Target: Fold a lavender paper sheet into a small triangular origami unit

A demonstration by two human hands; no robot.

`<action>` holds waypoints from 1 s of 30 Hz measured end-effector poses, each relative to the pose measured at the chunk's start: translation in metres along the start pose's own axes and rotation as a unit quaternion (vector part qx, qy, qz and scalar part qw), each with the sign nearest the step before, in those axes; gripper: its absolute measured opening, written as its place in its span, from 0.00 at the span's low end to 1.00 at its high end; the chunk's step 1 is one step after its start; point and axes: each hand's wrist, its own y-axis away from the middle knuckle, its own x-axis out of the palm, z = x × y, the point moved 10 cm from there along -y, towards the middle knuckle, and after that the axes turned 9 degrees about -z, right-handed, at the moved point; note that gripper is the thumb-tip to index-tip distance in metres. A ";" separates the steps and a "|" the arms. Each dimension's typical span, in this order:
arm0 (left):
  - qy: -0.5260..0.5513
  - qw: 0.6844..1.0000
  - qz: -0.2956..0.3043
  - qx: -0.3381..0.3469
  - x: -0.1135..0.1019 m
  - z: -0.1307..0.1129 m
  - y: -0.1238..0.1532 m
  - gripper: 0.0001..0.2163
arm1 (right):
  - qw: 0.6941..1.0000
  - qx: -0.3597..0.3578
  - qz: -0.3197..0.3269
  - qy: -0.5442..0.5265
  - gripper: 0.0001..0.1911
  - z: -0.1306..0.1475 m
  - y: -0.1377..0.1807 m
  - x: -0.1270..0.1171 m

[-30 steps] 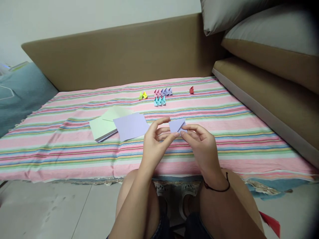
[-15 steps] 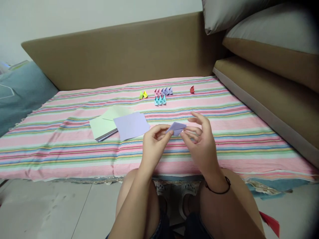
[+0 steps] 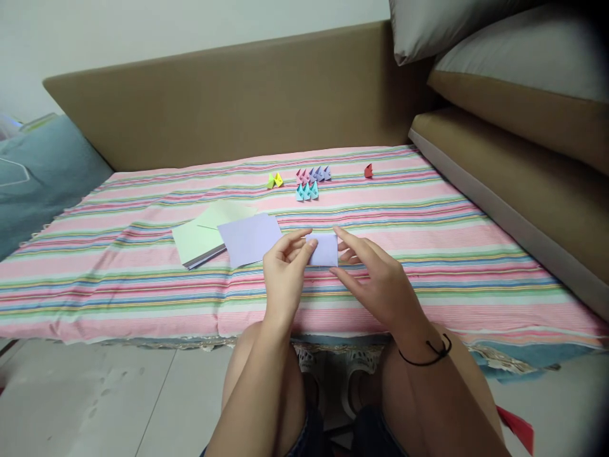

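My left hand (image 3: 288,254) pinches a folded piece of purple paper (image 3: 325,250) between thumb and fingers at its left side. The paper shows as a small flat rectangle, held above the striped cloth. At its right end is my right hand (image 3: 364,263), fingers apart. Its index fingertip is by the top right corner and its thumb tip just below the bottom edge; whether they touch the paper I cannot tell. Left of my left hand lies a purple sheet (image 3: 250,240), overlapping a stack of pale green sheets (image 3: 197,243).
Small folded paper pieces stand farther back: yellow (image 3: 275,181), pink (image 3: 302,176), purple (image 3: 320,174), light blue (image 3: 307,192) and one red (image 3: 368,171). Striped cloth (image 3: 476,254) covers the seat. Cushions (image 3: 514,190) are piled at right. Red paper (image 3: 516,428) shows at lower right.
The purple paper went from a pointed, tilted shape to a flat rectangle facing me, slightly farther left. My right hand turned, its index finger coming down to the paper's top corner.
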 end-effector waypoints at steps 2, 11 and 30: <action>-0.023 1.000 0.005 0.006 0.000 0.000 0.000 0.14 | 1.000 -0.015 0.019 -0.003 0.29 0.001 0.000 0.003; -0.059 0.997 0.051 -0.006 0.007 0.002 0.001 0.14 | 0.998 -0.018 0.060 -0.029 0.21 -0.002 0.001 0.006; -0.067 0.980 0.187 0.018 0.039 -0.007 0.018 0.08 | 0.989 0.078 -0.062 -0.109 0.04 -0.012 -0.007 -0.020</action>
